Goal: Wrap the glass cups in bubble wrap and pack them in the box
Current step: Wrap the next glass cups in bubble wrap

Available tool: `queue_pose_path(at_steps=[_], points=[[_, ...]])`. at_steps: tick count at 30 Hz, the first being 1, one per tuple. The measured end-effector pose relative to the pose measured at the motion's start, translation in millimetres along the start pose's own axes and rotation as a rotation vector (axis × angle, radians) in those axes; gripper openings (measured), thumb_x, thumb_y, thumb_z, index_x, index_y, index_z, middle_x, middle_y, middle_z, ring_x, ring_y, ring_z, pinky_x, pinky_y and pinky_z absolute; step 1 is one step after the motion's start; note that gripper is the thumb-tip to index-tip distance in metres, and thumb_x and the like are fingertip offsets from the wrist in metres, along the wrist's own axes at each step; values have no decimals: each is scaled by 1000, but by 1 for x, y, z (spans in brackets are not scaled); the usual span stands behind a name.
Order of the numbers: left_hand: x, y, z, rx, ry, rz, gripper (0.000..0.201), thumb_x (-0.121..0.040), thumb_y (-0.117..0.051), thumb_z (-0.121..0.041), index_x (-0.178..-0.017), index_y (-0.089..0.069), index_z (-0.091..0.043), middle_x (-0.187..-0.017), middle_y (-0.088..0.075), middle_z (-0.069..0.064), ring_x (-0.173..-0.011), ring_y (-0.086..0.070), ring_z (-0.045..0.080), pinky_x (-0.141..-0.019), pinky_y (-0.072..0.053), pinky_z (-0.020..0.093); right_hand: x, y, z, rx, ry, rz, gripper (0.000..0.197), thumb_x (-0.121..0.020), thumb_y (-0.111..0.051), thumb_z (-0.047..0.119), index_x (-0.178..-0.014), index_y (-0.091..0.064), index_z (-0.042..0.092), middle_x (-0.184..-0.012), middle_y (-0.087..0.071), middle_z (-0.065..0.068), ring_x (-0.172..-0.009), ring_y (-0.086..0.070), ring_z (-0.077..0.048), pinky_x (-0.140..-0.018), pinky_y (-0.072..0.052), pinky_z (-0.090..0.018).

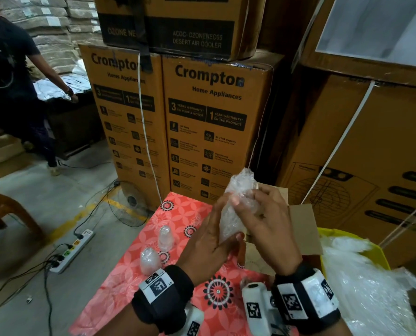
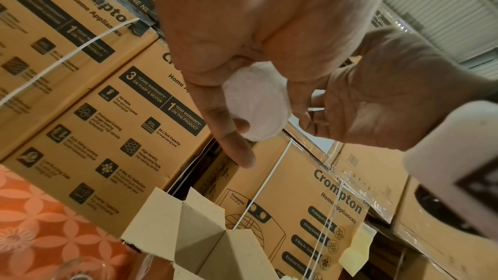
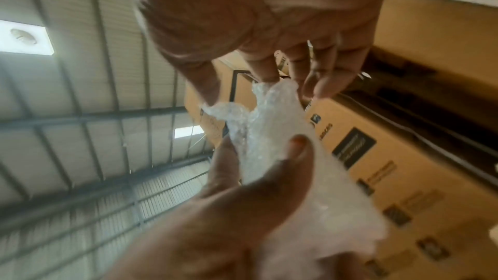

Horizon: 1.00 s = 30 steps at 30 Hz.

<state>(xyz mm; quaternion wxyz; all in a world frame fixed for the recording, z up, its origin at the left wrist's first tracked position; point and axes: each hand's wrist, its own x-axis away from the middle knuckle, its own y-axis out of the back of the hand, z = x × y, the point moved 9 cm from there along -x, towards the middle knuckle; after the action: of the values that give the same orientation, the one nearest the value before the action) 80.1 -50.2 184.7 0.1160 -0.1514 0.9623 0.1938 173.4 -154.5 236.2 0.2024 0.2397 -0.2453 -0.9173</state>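
Observation:
I hold a glass cup rolled in bubble wrap [image 1: 239,204] upright above the table, between both hands. My left hand [image 1: 224,224] grips its lower part; in the left wrist view the bundle's round end [image 2: 256,103] shows under the left hand [image 2: 237,118]. My right hand [image 1: 250,197] pinches the loose wrap at the top [image 3: 269,127] with thumb and fingers [image 3: 266,71]. Two bare glass cups [image 1: 165,238] [image 1: 150,260] stand upside down on the red floral table [image 1: 134,275]. The open cardboard box [image 1: 301,229] [image 2: 199,231] sits just behind my hands.
A yellow bin [image 1: 381,255] full of bubble wrap [image 1: 362,282] stands at my right. Tall stacked cartons [image 1: 216,117] wall in the table's far side and right. On the floor at left lie a power strip [image 1: 73,251] and cables; another person [image 1: 10,88] stands far left.

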Motion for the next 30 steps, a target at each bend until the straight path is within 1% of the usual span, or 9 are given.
queue_pose_path(at_steps=[3,6,9,12,18,21,25,27,30], points=[[-1,1,1,-1,-23,-13,83,-105,-65,-37,-159,-8,-63,-152,-22,-54,-143,-51,9,-97,-62,49,6,5,24,338,171,-90,60,-84,-69,71,-117,-73,22,-136,-48,3,-121,-46,-16,-86,-48,-27],[-1,3,1,-61,-57,-33,88,-104,-68,-33,-160,-6,-62,-160,-27,-36,-141,-50,0,-107,-55,34,7,14,28,169,214,-215,14,-91,-78,35,-97,-78,22,-125,-51,8,-118,-42,-13,-88,-36,-19],[-1,3,1,-107,-80,-67,90,-104,-67,-35,-160,-2,-62,-168,-27,-20,-148,-38,-3,-116,-45,29,-2,-4,4,-181,80,-93,8,-96,-72,34,-98,-76,28,-127,-51,14,-130,-44,-15,-104,-45,-39],[-2,4,2,-220,-98,-100,92,-104,-67,-36,-162,1,-58,-167,-32,-6,-143,-47,13,-109,-52,40,-4,-16,-13,-520,-60,-40,24,-89,-66,50,-105,-76,35,-131,-55,7,-136,-49,-29,-110,-46,-59],[-1,2,9,-277,-92,-130,89,-104,-66,-38,-164,-2,-56,-149,-45,1,-125,-58,24,-98,-57,49,-11,-21,-14,-536,-212,-12,22,-85,-64,50,-92,-80,36,-119,-66,-6,-121,-60,-30,-105,-49,-60],[0,2,7,-263,-100,-157,86,-106,-64,-35,-163,-5,-57,-155,-43,1,-128,-55,23,-102,-55,44,-16,-9,-15,-404,-190,-95,23,-89,-69,48,-88,-78,28,-110,-70,-7,-105,-68,-26,-93,-56,-57],[-2,6,7,-237,-99,-173,82,-106,-65,-34,-163,-11,-57,-144,-46,2,-88,-65,25,-79,-59,49,-5,21,11,-62,42,-297,18,-88,-82,34,-100,-70,38,-116,-54,14,-101,-62,-9,-79,-57,-32],[-3,7,8,-234,-99,-175,82,-106,-66,-34,-163,-12,-57,-141,-46,0,-95,-65,23,-75,-59,47,2,26,28,94,158,-356,6,-92,-80,33,-97,-78,34,-117,-57,13,-103,-59,-11,-77,-57,-35],[-3,11,8,-209,-88,-187,82,-105,-66,-33,-162,-12,-58,-143,-45,-3,-105,-64,20,-77,-61,47,5,16,41,313,286,-266,21,-101,-65,39,-103,-82,27,-126,-61,6,-112,-51,-14,-81,-53,-39]])
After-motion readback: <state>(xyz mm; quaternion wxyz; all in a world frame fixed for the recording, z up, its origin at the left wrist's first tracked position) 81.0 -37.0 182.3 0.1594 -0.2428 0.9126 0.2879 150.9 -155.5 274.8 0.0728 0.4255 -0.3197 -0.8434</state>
